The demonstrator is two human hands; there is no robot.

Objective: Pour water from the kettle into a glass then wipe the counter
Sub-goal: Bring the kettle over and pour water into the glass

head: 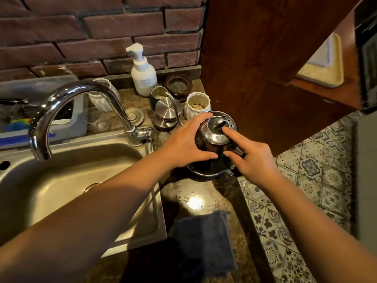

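Observation:
A steel gooseneck kettle (214, 137) stands on the brown stone counter (195, 193), right of the sink. My left hand (183, 144) wraps the kettle's left side, thumb low and fingers up by the lid. My right hand (253, 160) is at the kettle's right side, index finger on the lid, thumb against the body, its other fingers hidden by the black handle. A clear glass (100, 121) stands behind the sink, under the faucet's arc. A dark grey cloth (204, 240) lies on the counter close to me.
The steel sink (61, 180) and curved faucet (81, 92) fill the left. Behind the kettle stand a white pump bottle (142, 72), a steel lidded canister (166, 113) and a white ribbed cup (196, 105). A wooden panel (265, 68) rises at right; the counter's edge drops to tiled floor (306, 190).

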